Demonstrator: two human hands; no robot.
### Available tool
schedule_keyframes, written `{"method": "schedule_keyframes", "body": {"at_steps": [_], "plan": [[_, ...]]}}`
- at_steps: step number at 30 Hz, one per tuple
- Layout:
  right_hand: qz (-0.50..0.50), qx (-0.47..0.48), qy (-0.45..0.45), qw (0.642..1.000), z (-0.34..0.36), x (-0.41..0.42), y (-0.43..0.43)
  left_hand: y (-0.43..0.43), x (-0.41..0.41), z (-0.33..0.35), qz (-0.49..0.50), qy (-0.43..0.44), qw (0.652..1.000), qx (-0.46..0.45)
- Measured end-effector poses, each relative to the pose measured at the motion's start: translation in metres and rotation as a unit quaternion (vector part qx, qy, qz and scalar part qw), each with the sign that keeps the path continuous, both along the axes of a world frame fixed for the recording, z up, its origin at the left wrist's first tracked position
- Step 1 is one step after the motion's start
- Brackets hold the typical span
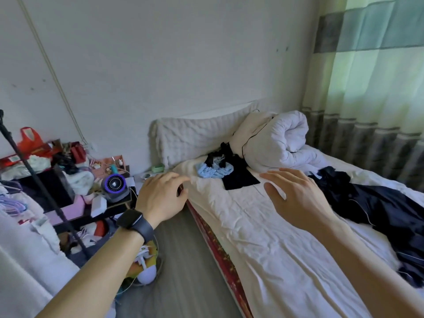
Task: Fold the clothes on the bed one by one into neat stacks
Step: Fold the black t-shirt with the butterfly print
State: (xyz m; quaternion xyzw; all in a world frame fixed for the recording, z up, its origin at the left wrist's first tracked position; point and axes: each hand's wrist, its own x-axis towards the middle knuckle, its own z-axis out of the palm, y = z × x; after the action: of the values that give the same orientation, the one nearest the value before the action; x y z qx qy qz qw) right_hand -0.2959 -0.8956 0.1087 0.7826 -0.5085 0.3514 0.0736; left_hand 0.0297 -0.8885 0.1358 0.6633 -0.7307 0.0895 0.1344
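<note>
Partly cut off by the right edge, a dark navy garment (pixel 378 207) lies crumpled on the bed (pixel 263 249), its far end hidden behind the right hand (pixel 298 196). That hand hovers over the white sheet, fingers straight and spread, grasping nothing. The left hand (pixel 160 196), with a dark watch (pixel 135 222) on its wrist, is at the bed's near edge, fingers loosely curved and released. Beyond them a black folded piece (pixel 241 180) lies beside a light blue garment (pixel 213 171), near a rolled duvet (pixel 275 141). On the cluttered tabletop (pixel 103 213), a red bag (pixel 29 141) hides its contents, and labels there are too blurred to read.
</note>
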Motion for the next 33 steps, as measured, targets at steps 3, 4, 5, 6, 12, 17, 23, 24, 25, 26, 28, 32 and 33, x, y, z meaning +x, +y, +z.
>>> {"method": "schedule_keyframes", "body": {"at_steps": [3,4,5,6,12,17,23,24,25,26,28,32,33], "plan": [[-0.009,0.027,0.020,0.999,-0.006,0.022,-0.061,-0.053,0.032,-0.007,0.006,0.000,1.000,0.002],[-0.008,0.031,0.022,0.999,-0.008,0.030,-0.084,-0.071,0.043,-0.009,0.006,0.001,1.000,0.000],[-0.004,0.033,0.020,0.999,-0.010,0.039,-0.108,-0.090,0.053,-0.010,0.007,0.005,1.000,-0.001],[0.002,0.038,0.018,0.999,-0.011,0.048,-0.132,-0.111,0.064,-0.010,0.011,0.010,1.000,0.000],[0.010,0.052,0.020,0.998,-0.022,0.109,-0.270,-0.233,0.119,-0.016,0.030,0.021,0.999,0.008],[0.001,0.077,0.020,0.997,-0.055,0.161,-0.373,-0.340,0.174,-0.050,0.032,0.030,0.999,0.031],[-0.032,0.148,0.008,0.988,-0.101,0.211,-0.486,-0.500,0.231,-0.100,0.009,0.013,0.997,0.081],[-0.044,0.161,0.007,0.986,-0.106,0.217,-0.502,-0.526,0.238,-0.106,-0.004,0.011,0.996,0.087],[-0.058,0.177,0.007,0.982,-0.111,0.223,-0.516,-0.552,0.243,-0.112,-0.020,0.004,0.995,0.093],[-0.075,0.197,0.006,0.978,-0.115,0.228,-0.529,-0.577,0.248,-0.119,-0.036,-0.003,0.994,0.101],[-0.103,0.235,0.000,0.967,-0.125,0.235,-0.555,-0.627,0.253,-0.130,-0.059,-0.003,0.990,0.129],[-0.151,0.281,-0.020,0.947,-0.152,0.247,-0.602,-0.713,0.246,-0.160,-0.107,-0.001,0.977,0.186],[-0.159,0.289,-0.030,0.944,-0.160,0.250,-0.615,-0.734,0.243,-0.169,-0.116,0.001,0.973,0.200]]}}
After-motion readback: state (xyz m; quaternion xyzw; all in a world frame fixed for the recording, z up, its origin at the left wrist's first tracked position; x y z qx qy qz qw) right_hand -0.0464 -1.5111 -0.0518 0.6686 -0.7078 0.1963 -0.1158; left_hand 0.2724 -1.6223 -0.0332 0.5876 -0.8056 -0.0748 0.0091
